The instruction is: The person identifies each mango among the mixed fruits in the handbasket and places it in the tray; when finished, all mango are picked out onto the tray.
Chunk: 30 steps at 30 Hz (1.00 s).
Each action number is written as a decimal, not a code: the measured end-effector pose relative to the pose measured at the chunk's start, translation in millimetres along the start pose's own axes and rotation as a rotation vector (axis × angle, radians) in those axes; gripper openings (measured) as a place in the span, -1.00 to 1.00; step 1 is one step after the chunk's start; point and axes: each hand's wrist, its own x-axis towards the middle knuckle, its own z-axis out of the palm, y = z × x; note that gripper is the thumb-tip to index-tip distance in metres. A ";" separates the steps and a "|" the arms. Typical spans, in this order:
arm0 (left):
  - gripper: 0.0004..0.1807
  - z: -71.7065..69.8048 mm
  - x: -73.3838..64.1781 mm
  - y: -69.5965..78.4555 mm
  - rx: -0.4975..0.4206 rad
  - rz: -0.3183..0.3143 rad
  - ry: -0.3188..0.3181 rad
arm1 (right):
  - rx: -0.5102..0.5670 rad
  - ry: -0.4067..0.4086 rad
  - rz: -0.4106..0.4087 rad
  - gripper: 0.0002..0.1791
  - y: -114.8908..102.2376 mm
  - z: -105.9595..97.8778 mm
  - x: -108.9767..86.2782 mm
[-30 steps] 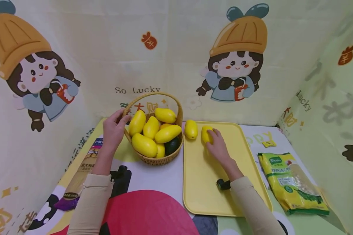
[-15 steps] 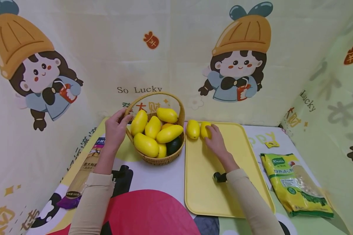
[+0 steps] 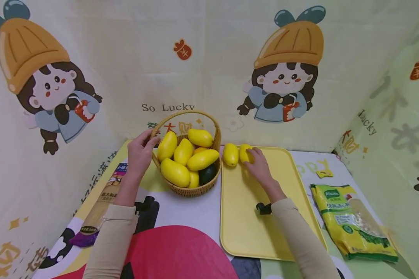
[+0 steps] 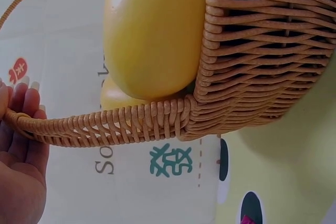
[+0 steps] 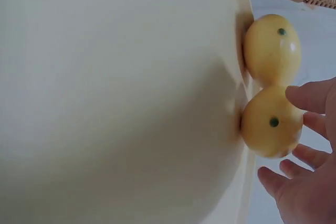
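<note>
At the left, my left hand (image 3: 141, 149) pinches the side of the handle of a wicker basket (image 3: 192, 192) between thumb and fingers. Glossy yellow mangoes (image 3: 198, 160) fill it, along with a dark, avocado-like fruit (image 3: 207, 175). Two more mangoes lie side by side at the far left end of a yellow tray (image 3: 251, 232). The right one of these, a mango (image 5: 270, 124), is between the thumb and fingers of my right hand (image 3: 259, 166); its lower fingers spread away from the fruit. The neighbouring mango (image 5: 273, 48) touches it.
A long pasta packet (image 3: 103, 205) lies left of my left arm. Right of the tray are a yellow-green Knorr bag (image 3: 352, 221) and a small yellow packet (image 3: 324, 173). A printed cloth wall (image 3: 216, 69) stands close behind the basket and tray.
My right hand has moved the mango a little left, up against its neighbour on the tray. My left hand has stayed on the basket handle.
</note>
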 end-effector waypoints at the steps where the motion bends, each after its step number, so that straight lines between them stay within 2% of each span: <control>1: -0.59 -0.2 -0.4 0.3 0.003 -0.002 0.002 | 0.003 0.001 0.000 -0.42 0.1 -0.7 -0.2; 7: -0.60 -2.7 -1.7 1.3 0.005 -0.002 0.017 | 0.038 0.030 -0.039 -0.44 -8.7 -7.4 -1.6; 14: -0.61 -3.1 -2.6 2.5 -0.001 0.000 0.019 | 0.097 0.003 -0.126 -0.45 -38.2 -8.5 -6.3; 19: -0.61 -1.3 -2.4 2.7 -0.003 0.005 0.016 | 0.135 -0.036 -0.186 -0.45 -61.2 -2.3 -11.5; 25: -0.60 -0.3 -1.9 2.4 0.011 0.012 0.011 | 0.124 -0.105 -0.234 -0.39 -85.3 12.6 -15.9; 30: -0.58 -0.4 -2.7 3.2 0.007 0.015 0.004 | 0.126 -0.092 -0.244 -0.36 -97.9 27.4 -21.1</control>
